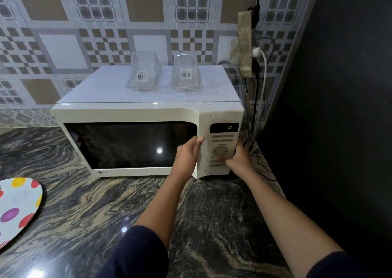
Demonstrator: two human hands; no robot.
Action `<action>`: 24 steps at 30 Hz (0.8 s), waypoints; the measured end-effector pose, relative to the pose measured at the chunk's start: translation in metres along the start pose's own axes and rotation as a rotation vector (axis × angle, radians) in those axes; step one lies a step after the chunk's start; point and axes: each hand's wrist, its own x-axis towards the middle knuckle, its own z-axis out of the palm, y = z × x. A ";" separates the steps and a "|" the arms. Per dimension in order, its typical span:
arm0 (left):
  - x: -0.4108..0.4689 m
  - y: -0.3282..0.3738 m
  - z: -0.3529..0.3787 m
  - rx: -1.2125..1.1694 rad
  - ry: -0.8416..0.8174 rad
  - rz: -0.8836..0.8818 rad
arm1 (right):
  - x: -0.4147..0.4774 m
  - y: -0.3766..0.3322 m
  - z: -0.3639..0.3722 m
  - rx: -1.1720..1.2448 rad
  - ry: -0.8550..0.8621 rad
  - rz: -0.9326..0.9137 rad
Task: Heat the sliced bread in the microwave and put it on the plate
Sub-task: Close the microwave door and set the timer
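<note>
**Now: both hands on the microwave, door not yet swung**

Right now I have my left hand (pixel 188 153) curled over the right edge of the dark glass door (pixel 127 144) of the white boxy microwave oven (pixel 131 113). The thumb is on the front and the fingers are tucked behind the rim, a grip for pulling it open, I judge. My right hand (pixel 238 159) clamps the cream control panel (pixel 222 137) just beside it. Its thumb presses a reddish button low on the pad and its fingers wrap the cabinet's side, likely bracing the box against sliding on the polished swirled-grey stone counter (pixel 101 205).

The sliced bread I can't see: the window by my left hand is black, so whether it's inside I can't tell. The white plate with coloured dots (pixel 19 207) lies well left of both hands, bare where it shows.

Beyond my hands, two clear plastic tubs (pixel 144 76) stand on the oven's top. A grimy power strip (pixel 246 44) with cords hangs right of my right hand. Nothing seems to block the door's swing.
</note>
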 end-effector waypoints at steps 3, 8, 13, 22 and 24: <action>-0.001 0.001 0.000 -0.005 -0.002 0.001 | 0.000 -0.003 -0.005 0.024 -0.033 0.039; -0.002 0.004 -0.001 0.004 -0.006 0.005 | -0.006 -0.013 -0.008 -0.003 0.011 0.040; -0.001 0.003 -0.002 0.021 -0.008 0.019 | -0.005 -0.016 -0.006 -0.057 0.041 0.056; -0.001 0.007 -0.003 0.057 -0.012 -0.008 | -0.011 -0.013 -0.001 -0.017 0.112 0.073; -0.001 0.008 -0.003 0.091 -0.007 -0.023 | -0.014 -0.011 0.002 -0.067 0.131 0.098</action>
